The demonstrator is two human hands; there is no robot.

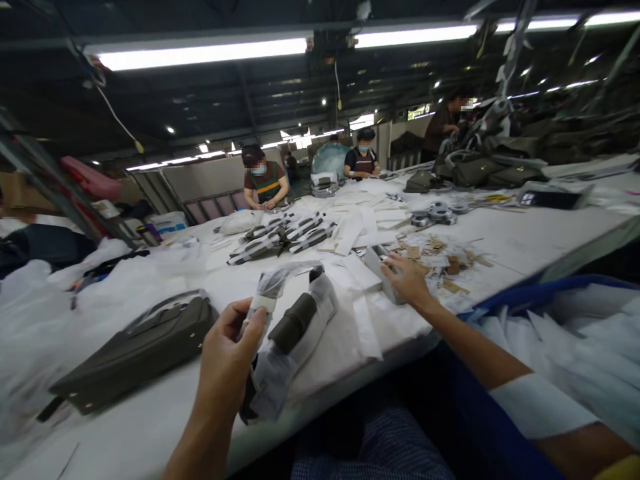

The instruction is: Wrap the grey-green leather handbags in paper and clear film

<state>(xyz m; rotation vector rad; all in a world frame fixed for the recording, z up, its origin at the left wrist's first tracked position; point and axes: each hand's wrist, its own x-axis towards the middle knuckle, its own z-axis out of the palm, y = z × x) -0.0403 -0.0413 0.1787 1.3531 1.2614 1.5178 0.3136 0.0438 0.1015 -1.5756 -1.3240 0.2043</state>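
My left hand (233,340) is closed, thumb over fingers, around one end of a dark olive strap (295,321) wrapped in thin white sheeting. The strap loops to the right, and its lower part hangs near the table's front edge. Farther right, my right hand (407,277) has its fingers bent at the top of a grey box-shaped object (379,257). What those fingertips pinch, if anything, is too small to make out. Left of my left hand lies a dark olive handbag (145,350) with its handle up.
Several wrapped straps (283,235) lie beyond my hands on the white table (320,373). Paper and cardboard scraps (453,263) are scattered to the right. A blue bin (545,293) with white sheets stands by the right edge. Clear plastic (35,333) covers the far left. Co-workers (267,183) work across the table.
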